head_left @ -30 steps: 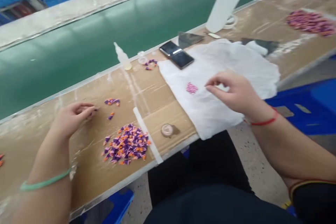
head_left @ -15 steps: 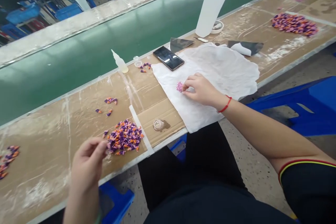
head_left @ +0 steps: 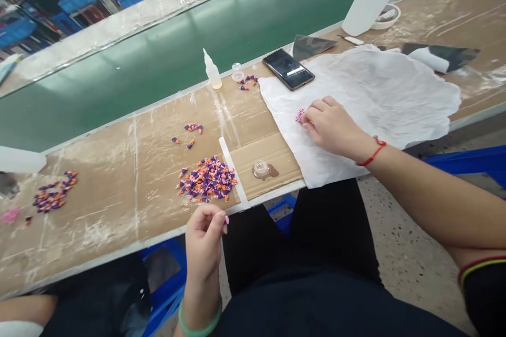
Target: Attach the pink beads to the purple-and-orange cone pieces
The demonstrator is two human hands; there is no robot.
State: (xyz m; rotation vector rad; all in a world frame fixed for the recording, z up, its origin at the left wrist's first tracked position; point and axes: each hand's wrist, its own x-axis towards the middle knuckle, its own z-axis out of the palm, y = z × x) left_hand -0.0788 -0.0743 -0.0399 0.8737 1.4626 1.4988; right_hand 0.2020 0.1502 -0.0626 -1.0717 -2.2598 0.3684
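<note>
Though by right hand [head_left: 334,127], pink beads [head_left: 301,116] far from left hand [head_left: 204,242]

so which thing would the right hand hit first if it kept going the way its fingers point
The small pink pile on the white sheet, right at the fingertips of the right hand. Depth is unclear, so they may already be touching.

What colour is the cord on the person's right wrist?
Red; the cord shows best in the head view, the only view.
</note>
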